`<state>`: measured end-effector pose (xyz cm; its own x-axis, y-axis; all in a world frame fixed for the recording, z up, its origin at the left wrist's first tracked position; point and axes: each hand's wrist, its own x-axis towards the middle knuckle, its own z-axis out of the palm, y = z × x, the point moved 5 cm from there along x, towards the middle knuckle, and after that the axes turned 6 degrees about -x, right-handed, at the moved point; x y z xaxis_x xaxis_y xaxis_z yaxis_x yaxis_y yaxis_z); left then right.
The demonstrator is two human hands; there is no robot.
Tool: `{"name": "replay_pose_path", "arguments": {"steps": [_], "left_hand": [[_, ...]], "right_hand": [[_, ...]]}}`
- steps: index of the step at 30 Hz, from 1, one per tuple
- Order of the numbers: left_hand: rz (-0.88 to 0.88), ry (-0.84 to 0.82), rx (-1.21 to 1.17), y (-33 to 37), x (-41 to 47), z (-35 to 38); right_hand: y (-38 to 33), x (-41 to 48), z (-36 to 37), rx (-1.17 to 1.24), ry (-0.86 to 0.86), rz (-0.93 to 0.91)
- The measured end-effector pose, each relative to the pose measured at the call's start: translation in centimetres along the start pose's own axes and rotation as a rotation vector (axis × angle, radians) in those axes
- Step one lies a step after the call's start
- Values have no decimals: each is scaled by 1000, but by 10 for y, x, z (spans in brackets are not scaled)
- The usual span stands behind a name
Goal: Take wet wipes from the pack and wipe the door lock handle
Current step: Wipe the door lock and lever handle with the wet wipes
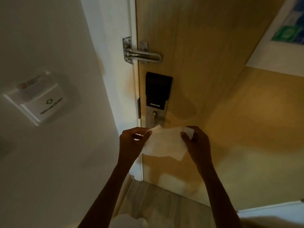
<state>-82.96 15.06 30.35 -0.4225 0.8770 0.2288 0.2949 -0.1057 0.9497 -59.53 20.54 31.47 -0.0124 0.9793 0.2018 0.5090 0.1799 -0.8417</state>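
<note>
Seen from a head-worn camera: two bare forearms reaching up and forward from the bottom edge, wrists raised, both hands meeting in front of a pale wood-grain door (pixel 205 46). Left hand (pixel 131 143) curled, thumb and fingers pinching the upper left corner of a white wet wipe (pixel 164 143); right hand (pixel 197 142) pinching the upper right corner, thumb laid across the sheet's face. Wipe stretched flat between them, thin, slightly creased, roughly rectangular, one small corner folded over at the right fingertips, lower edge hanging free. Just above the sheet, the electronic door lock (pixel 157 99): glossy black rectangular panel over a brushed metal plate, with a small thumb-turn (pixel 154 114) in the plate; lever handle hidden behind the wipe and hands. Higher on the door edge, a polished steel swing-bar guard (pixel 141 54), rounded and looped, hinged to the white frame (pixel 131 22). On the smooth white wall at left, a boxy white plastic key-card switch (pixel 39 101) printed with an arrow. Light wood-plank floor (pixel 156 203) below.
</note>
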Motion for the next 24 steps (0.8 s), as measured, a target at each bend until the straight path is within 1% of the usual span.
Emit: {"name": "replay_pose_path", "arguments": {"steps": [3, 6, 8, 11, 13, 15, 17, 19, 24], "left_hand": [[14, 1, 83, -10, 19, -6], [-79, -32, 117, -25, 31, -2], [-157, -67, 85, -35, 35, 1], [-186, -94, 36, -44, 38, 4], [-192, -118, 5, -45, 41, 5], [-191, -149, -29, -46, 45, 5], [-232, -194, -64, -49, 50, 5], [-303, -259, -105, -53, 53, 3], [-452, -474, -168, -55, 56, -1]], "right_hand": [[-8, 5, 13, -86, 136, -46], [-5, 5, 22, -167, 179, -24], [-2, 4, 27, -226, 192, -29], [-13, -5, 36, -391, 242, -153], [-26, -12, 53, -506, 202, -252], [-33, -18, 76, -596, 116, -310], [-34, -20, 95, -699, 59, -306], [-35, -20, 106, -790, 32, -264], [-41, -16, 118, -850, 5, -241]]}}
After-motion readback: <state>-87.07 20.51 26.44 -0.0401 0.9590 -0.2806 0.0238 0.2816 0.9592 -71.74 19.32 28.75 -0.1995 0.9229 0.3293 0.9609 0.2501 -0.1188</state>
